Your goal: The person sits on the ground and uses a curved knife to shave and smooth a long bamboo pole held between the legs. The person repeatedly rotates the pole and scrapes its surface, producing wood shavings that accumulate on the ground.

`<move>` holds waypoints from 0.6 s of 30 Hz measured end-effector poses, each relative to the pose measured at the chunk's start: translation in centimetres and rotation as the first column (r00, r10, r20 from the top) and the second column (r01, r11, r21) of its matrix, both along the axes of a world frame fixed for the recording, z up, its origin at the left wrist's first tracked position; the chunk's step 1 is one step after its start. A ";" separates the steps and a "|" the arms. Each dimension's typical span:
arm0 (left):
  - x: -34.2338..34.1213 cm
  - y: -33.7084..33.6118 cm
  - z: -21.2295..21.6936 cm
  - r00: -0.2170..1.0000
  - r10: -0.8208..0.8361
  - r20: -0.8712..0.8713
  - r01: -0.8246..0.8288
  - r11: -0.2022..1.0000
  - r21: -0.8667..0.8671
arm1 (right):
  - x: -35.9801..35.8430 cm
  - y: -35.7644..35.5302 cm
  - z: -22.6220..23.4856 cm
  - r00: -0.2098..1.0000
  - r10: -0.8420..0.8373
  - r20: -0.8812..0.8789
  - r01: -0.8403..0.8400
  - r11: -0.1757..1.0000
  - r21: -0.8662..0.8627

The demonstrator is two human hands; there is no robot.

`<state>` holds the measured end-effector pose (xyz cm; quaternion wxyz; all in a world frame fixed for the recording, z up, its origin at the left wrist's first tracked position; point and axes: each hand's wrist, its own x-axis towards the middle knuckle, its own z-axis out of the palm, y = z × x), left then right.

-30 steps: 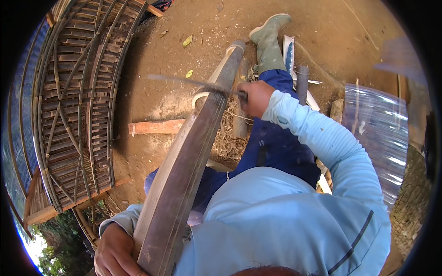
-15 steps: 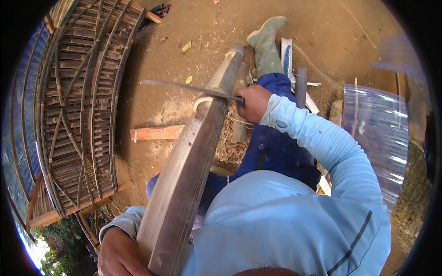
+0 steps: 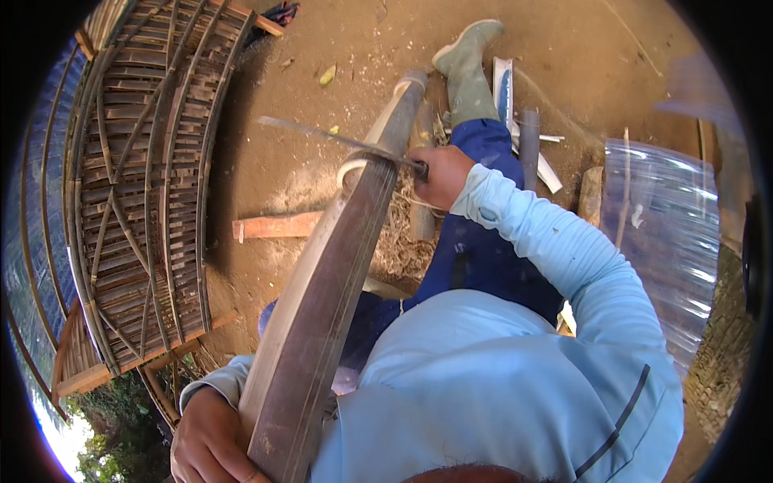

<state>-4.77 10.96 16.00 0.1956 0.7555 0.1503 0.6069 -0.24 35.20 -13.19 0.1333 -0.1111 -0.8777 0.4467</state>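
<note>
A thick pole (image 3: 322, 314), bamboo by its look, slants from the lower left up to the far middle, dark brown on one side and pale where its skin is off. My left hand (image 3: 211, 439) grips its near end from the left side. Near the far end, my right hand (image 3: 443, 175) is closed round the dark handle of a long-bladed knife (image 3: 322, 134). The blade lies across the pole and points left. A pale curled strip (image 3: 352, 167) bends up from the pole right at the blade.
At left stands a slatted bamboo frame (image 3: 149, 185). A reddish plank (image 3: 278, 225) lies on the dirt floor beyond the pole. Shavings (image 3: 403, 245) are heaped by my blue-trousered legs, one in a rubber boot (image 3: 469, 76). Clear corrugated sheeting (image 3: 664, 241) is at right.
The knife's tip has shifted up and slightly right in the view, so the blade slants more across the pole. Both hands keep their holds in nearly the same places.
</note>
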 end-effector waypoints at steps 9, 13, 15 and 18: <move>2.6 -1.0 -1.2 0.933 0.201 0.300 -0.222 0.974 0.039 | -0.1 -1.0 0.8 0.997 0.077 0.031 -0.077 0.997 -0.008; 2.6 -1.5 -1.4 0.912 0.237 0.335 -0.276 0.958 0.074 | -1.0 -0.8 1.1 0.998 0.015 0.067 -0.013 1.000 -0.026; 3.3 -2.6 -1.6 0.868 0.301 0.395 -0.351 0.935 0.058 | -0.5 -1.2 1.6 0.996 0.090 -0.013 -0.090 0.996 -0.003; 2.1 -2.6 -2.2 0.901 0.258 0.348 -0.306 0.948 0.088 | -0.6 -1.7 1.6 0.997 0.071 0.025 -0.071 0.997 -0.023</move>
